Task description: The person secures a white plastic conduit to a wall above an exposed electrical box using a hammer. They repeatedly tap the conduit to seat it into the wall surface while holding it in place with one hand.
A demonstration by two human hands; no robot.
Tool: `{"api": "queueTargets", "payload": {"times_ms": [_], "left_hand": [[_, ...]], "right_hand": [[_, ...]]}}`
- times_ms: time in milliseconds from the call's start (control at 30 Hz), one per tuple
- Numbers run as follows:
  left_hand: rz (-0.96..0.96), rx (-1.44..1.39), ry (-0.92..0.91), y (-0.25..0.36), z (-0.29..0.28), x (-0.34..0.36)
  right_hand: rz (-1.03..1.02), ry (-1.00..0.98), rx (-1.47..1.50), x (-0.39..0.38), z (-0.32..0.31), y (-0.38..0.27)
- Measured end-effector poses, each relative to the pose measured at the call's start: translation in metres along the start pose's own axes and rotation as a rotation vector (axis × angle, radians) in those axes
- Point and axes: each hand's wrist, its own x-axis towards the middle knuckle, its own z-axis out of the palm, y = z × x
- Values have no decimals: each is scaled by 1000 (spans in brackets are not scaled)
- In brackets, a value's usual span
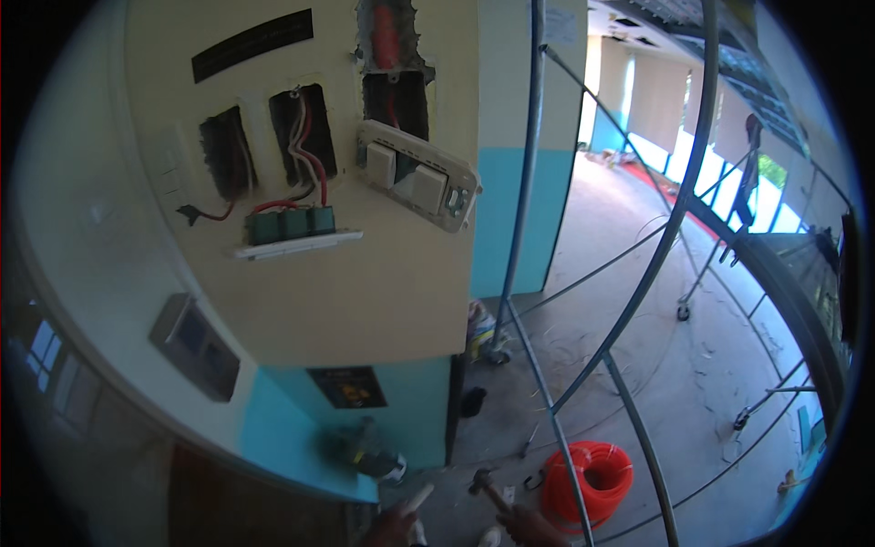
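Note:
Low in the view, my left hand [390, 529] grips a pale, narrow bar-like object [417, 497], its exact kind unclear. To its right, my right hand [527, 527] is closed on the wooden handle of a hammer [483, 481]. Above them, the cream wall [346, 292] has several cut openings [301, 128] with red and pale wires. A green-backed switch module [290, 221] and a tilted two-switch plate [410, 173] hang from them. A red conduit [385, 32] shows in the top cutout.
Metal scaffolding [688, 196] fills the right side, on casters [684, 312]. A red coil of tubing [602, 479] lies behind its bars. A cylindrical object [383, 460] is at the lower wall. A metal panel [191, 351] is mounted left. Windows line the far corridor.

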Motion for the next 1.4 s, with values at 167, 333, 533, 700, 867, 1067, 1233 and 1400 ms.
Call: {"api": "queueTargets", "payload": {"times_ms": [167, 333, 533, 700, 867, 1067, 1233, 1400], "left_hand": [[105, -163, 63, 156, -155, -84], [477, -162, 466, 295, -278, -161], [809, 367, 1108, 389, -397, -181], [799, 643, 1210, 415, -460, -144], [585, 741, 1246, 428, -462, -124], [648, 853, 1325, 436, -459, -114], [625, 901, 1348, 428, -457, -118], [684, 969, 1405, 429, -459, -112]], "right_hand": [[18, -59, -72, -19, -21, -52], [-59, -16, -76, -20, -41, -68], [-266, 8, -16, -52, -64, -134], [-468, 143, 58, -108, -93, -208], [-791, 267, 170, -158, -115, -269], [-1212, 457, -35, -196, -134, -346], [-1350, 605, -336, -204, -140, -416], [-1575, 829, -522, -213, -149, -483]]}}
